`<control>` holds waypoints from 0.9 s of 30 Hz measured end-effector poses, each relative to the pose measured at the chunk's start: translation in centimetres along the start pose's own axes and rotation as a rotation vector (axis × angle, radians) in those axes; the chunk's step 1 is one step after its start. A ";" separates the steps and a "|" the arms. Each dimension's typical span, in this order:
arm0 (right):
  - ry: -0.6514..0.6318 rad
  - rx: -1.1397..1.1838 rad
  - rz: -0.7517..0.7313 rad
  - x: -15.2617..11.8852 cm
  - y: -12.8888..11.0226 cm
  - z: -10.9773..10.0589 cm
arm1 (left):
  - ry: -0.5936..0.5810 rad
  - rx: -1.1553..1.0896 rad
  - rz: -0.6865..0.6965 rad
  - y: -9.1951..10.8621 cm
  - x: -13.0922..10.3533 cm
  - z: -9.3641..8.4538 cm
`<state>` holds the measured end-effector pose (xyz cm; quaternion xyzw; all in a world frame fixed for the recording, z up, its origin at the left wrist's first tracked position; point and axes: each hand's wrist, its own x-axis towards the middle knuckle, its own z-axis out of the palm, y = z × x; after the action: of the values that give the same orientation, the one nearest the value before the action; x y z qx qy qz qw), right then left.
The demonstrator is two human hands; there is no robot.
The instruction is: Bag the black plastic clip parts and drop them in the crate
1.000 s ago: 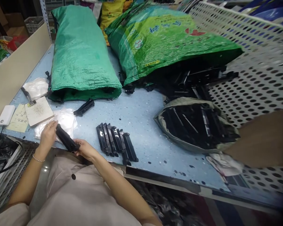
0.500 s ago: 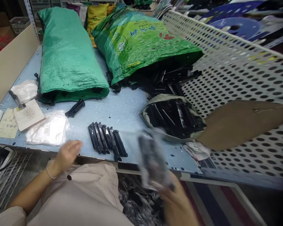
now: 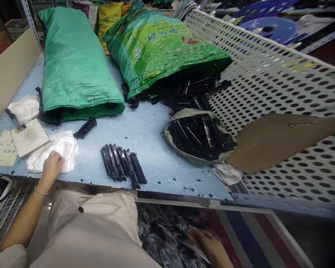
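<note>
On the left of the table, my left hand (image 3: 52, 165) rests on a stack of clear plastic bags (image 3: 68, 149), its fingers curled together at the top bag's edge. Down below the table's front edge is my right hand (image 3: 208, 243), slightly blurred, with its fingers loosely apart. It is over a heap of bagged black parts (image 3: 162, 230), and no packet shows in its grasp. A row of several black plastic parts (image 3: 123, 165) lies side by side near the table's front edge. One more black part (image 3: 85, 128) lies alone by the green sack.
Behind lie a plain green sack (image 3: 75, 63) and a printed green sack (image 3: 167, 52) spilling black parts. A grey-green bag (image 3: 170, 143) full of black parts sits right, beside brown cardboard (image 3: 268, 145) and a perforated white panel (image 3: 301, 93). A small board (image 3: 30, 139) lies left.
My right hand has moved down below the table edge and let go of the bagged black parts it held. My left hand has moved left onto the plastic bags. The view has shifted slightly.
</note>
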<state>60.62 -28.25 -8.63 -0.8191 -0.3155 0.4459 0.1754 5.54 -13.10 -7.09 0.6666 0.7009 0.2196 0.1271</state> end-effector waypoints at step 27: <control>-1.057 0.244 -0.412 -1.7 -25.0 24.7 | -0.040 -0.690 -0.350 -2.8 0.6 -1.4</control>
<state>30.18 -10.75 -6.69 -0.3808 -0.4596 0.7841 0.1704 2.34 -12.75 -7.10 0.4590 0.6864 0.4045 0.3931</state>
